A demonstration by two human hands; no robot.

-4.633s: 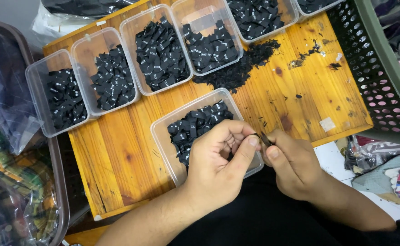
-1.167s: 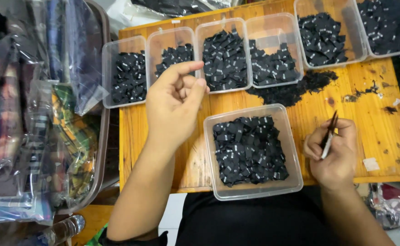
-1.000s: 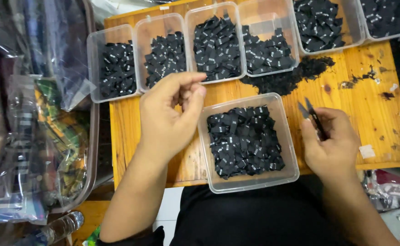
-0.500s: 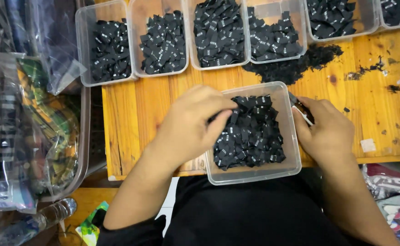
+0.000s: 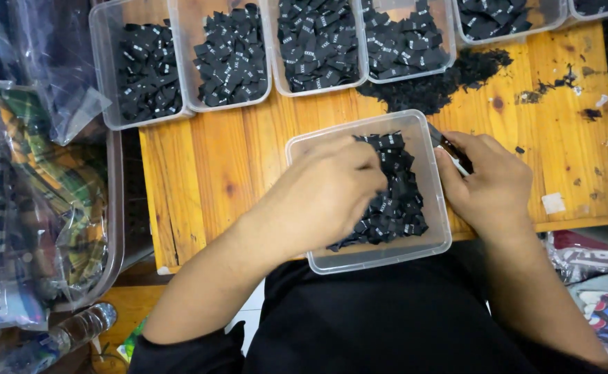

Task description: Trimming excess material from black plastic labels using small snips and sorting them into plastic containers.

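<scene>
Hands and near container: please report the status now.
Left hand down in clear container, on black labels. Right hand grips small snips. Nothing blocking.

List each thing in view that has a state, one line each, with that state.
Near tub: lidless, partly filled with black labels.
Left hand: reaching into the near tub, on the labels.
Right hand: closed around small snips.
Back tubs: lidless, holding sorted black labels.
Scrap pile: loose on the wooden board.

Bright, even overhead light; soft shadows, mild glare on plastic, slight edge blur.
</scene>
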